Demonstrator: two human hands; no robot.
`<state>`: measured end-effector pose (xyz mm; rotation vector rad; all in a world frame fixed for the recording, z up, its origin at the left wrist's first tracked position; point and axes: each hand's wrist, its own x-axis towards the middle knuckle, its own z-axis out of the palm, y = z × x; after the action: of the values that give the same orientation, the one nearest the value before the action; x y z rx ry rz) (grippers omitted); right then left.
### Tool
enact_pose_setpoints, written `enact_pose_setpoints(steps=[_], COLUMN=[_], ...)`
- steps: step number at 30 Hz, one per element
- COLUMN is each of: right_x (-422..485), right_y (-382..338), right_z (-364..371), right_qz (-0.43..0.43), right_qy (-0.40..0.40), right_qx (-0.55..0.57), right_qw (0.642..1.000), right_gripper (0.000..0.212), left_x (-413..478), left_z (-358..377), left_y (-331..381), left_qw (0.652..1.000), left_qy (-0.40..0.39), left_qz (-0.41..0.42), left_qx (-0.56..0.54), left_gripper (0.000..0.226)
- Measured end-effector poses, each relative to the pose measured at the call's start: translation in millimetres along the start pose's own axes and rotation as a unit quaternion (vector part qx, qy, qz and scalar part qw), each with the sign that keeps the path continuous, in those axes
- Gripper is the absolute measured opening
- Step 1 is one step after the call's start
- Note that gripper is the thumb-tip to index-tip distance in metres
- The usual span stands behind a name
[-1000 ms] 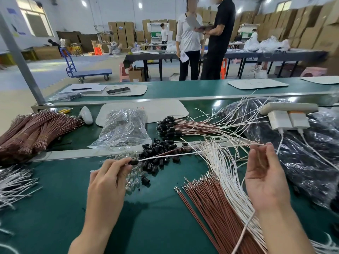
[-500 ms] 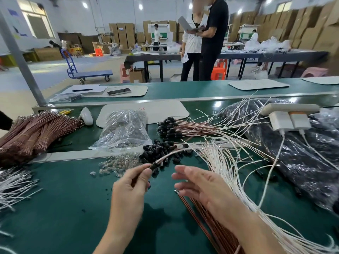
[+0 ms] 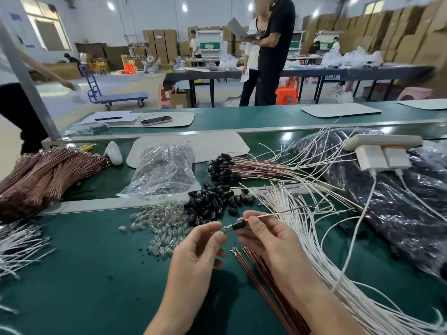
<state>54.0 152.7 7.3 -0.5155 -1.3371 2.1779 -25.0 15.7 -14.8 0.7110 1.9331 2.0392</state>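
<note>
Green bench [image 3: 96,274], middle of near edge. Clear bulbs [image 3: 164,221] lie left. Left hand [image 3: 200,250] pinches metal leads [image 3: 225,228] at left end of black cap [image 3: 238,224]; right hand [image 3: 268,240] pinches cap and its wire [image 3: 285,214], raised just above bench. White wires [image 3: 302,238] fan rightward.

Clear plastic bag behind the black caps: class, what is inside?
The clear plastic bag holds a heap of small dark, glinting parts; its crumpled, glaring film hides their exact kind.
</note>
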Motion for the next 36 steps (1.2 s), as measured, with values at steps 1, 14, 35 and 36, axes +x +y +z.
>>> enact_pose_setpoints(steps=[1, 14, 35, 36], right_x=[0.6, -2.9, -2.7, -2.8], right_y=[-0.3, -1.3, 2.3, 2.9], right_z=[-0.5, 0.6, 1.3, 0.5], right_qz=[0.002, 0.018, 0.037, 0.037], right_qy=[0.008, -0.023, -0.082, -0.092], right_qx=[0.014, 0.016, -0.015, -0.024], right_qw=[1.0, 0.999, 0.996, 0.995], right_gripper=[0.023, 0.023, 0.031, 0.033], left_x=[0.4, 3.0, 2.3, 2.5], left_z=[-0.2, -2.5, -1.8, -1.9], left_y=[-0.5, 0.3, 0.1, -0.4], left_qw=[1.0, 0.999, 0.999, 0.999], left_qy=[-0.004, -0.033, -0.039, -0.037], left_qz=[0.0, -0.027, -0.02, -0.02], left_qx=[0.0, -0.016, 0.011, 0.012], left_gripper=[0.024, 0.012, 0.017, 0.014])
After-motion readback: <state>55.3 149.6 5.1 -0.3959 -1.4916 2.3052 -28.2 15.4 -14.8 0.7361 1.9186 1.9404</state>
